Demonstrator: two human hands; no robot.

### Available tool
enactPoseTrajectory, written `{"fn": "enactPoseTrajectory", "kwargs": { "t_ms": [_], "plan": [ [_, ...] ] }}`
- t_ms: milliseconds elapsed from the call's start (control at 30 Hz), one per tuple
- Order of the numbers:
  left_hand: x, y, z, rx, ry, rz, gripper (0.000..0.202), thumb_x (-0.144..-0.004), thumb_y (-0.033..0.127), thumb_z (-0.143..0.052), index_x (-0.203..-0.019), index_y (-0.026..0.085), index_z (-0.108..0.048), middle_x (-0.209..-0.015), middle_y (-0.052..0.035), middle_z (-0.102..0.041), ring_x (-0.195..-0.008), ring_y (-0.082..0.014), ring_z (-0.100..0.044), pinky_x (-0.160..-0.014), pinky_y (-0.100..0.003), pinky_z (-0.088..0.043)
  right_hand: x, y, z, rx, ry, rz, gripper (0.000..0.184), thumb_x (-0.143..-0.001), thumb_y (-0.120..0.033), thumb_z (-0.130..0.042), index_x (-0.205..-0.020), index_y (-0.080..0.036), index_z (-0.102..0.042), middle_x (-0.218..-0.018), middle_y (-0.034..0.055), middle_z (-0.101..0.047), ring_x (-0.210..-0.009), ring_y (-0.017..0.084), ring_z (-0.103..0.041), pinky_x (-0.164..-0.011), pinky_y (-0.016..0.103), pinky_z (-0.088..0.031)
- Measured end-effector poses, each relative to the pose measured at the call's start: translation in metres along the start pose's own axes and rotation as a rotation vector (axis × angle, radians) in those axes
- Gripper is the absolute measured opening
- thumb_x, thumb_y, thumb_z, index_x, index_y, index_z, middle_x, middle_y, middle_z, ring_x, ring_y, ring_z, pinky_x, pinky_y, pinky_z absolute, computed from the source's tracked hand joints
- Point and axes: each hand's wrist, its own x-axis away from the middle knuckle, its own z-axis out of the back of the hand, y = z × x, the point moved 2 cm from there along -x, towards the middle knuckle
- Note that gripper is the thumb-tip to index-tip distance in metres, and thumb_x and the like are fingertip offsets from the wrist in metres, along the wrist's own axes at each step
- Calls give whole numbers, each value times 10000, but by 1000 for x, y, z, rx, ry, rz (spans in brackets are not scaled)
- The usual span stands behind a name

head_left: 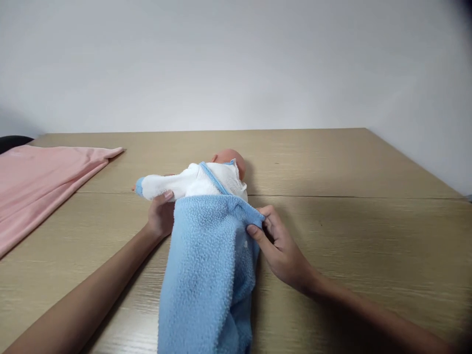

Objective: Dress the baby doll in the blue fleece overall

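Note:
A baby doll [217, 177] lies on the table with its bald head away from me, dressed in a white fleecy top with blue trim. Blue fleece clothing [202, 255] covers its lower body and runs down past the bottom edge of the view. My right hand [280, 246] pinches the upper right edge of the blue fleece between thumb and fingers. At the doll's left side in view, my left hand [162, 214] is closed around its side under the outstretched white sleeve, the thumb on top; its other fingers are hidden beneath.
A pink cloth [47, 187] lies spread over the table's left side. The wooden table [350, 236] has a seam across it and reaches a pale wall [236, 64] behind. Something black [14, 141] shows at the far left edge.

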Motion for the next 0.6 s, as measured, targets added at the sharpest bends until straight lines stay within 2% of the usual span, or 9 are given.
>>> {"fn": "enactPoseTrajectory", "kwargs": {
  "t_ms": [67,133,233,300,400,500,600],
  "plan": [
    [0,-2,1,-16,-4,-15,430,-635,327,-979,-989,255,-747,-763,41,-797,-822,-278,-785,-930,-403,-661,-6,5,1,-56,-18,-27,235,-1124,-460,-675,-1031,-288,-546,-900,-37,-545,-853,180,-545,-795,326,-453],
    [0,-5,5,-17,-10,-1,403,-678,345,-945,-1030,255,-770,-829,28,-833,-913,-305,-812,-979,-416,-664,-10,9,3,-100,-40,-58,268,-1095,-476,-721,-1033,-284,-544,-900,-40,-551,-843,174,-541,-764,316,-434],
    [-3,-9,12,-11,-41,51,454,-751,401,-879,-1160,226,-792,-1039,-24,-886,-1120,-354,-817,-1058,-430,-649,-13,11,7,-86,-74,-94,246,-1081,-477,-736,-1150,-283,-602,-1037,-1,-649,-959,192,-615,-830,332,-470],
    [-6,-9,16,-9,-59,101,488,-780,426,-850,-1213,207,-792,-1106,-45,-891,-1178,-363,-810,-1079,-435,-644,-15,9,12,28,-98,-48,205,-1089,-450,-717,-1170,-273,-650,-1087,27,-669,-1023,213,-636,-903,364,-491],
    [-8,-4,16,-14,-26,111,501,-755,391,-854,-1225,229,-791,-1035,-13,-897,-1148,-355,-823,-1067,-444,-654,-14,4,16,216,-119,86,114,-1094,-366,-694,-1058,-258,-683,-1078,41,-654,-1058,232,-636,-986,406,-493],
    [-7,0,10,-29,-7,119,495,-724,372,-863,-1200,257,-795,-938,13,-891,-1109,-360,-831,-1017,-464,-674,-11,4,16,219,-89,141,56,-1101,-316,-678,-1077,-268,-662,-1135,46,-684,-1135,241,-647,-1054,426,-491],
    [-6,2,3,-68,-37,121,496,-725,395,-862,-1199,262,-796,-871,8,-879,-1105,-370,-834,-975,-471,-686,-8,9,13,154,-31,96,89,-1106,-333,-680,-1093,-277,-612,-1037,11,-667,-998,207,-643,-934,379,-506]
  ]
}}
